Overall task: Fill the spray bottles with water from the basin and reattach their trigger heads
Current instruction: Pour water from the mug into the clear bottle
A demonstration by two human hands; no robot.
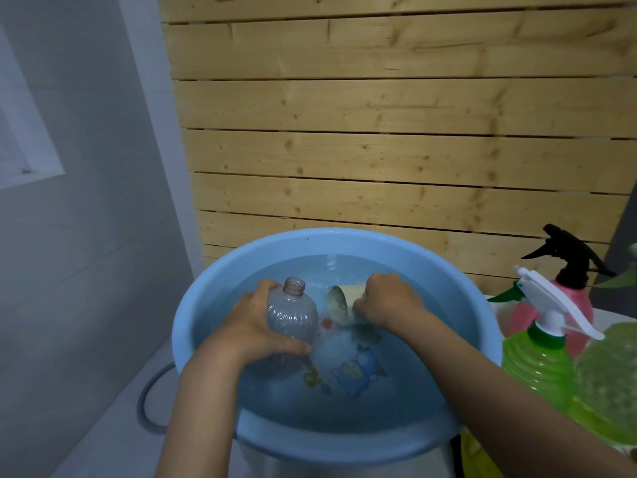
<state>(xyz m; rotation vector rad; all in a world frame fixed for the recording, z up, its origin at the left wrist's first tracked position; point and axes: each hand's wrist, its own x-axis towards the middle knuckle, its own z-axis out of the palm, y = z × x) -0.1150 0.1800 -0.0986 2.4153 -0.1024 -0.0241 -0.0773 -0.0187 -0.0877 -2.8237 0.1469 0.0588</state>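
Note:
A blue basin (193, 305) holds water, with cartoon prints on its bottom. My left hand (251, 326) grips a clear ribbed bottle (293, 315) with no trigger head; its open neck points up and its base sits in the water. My right hand (386, 301) grips a beige cup (341, 301), tipped on its side with its mouth toward the bottle, partly in the water. To the right stand a green bottle (531, 360) with a white and green trigger head (551, 305) and a pink bottle (582, 305) with a black trigger head (568, 257).
A wooden slat wall (396, 132) rises right behind the basin. A grey wall with a window frame (31, 132) is on the left. A grey hose (148, 401) loops below the basin's left side. A blurred green object (610, 384) fills the right foreground.

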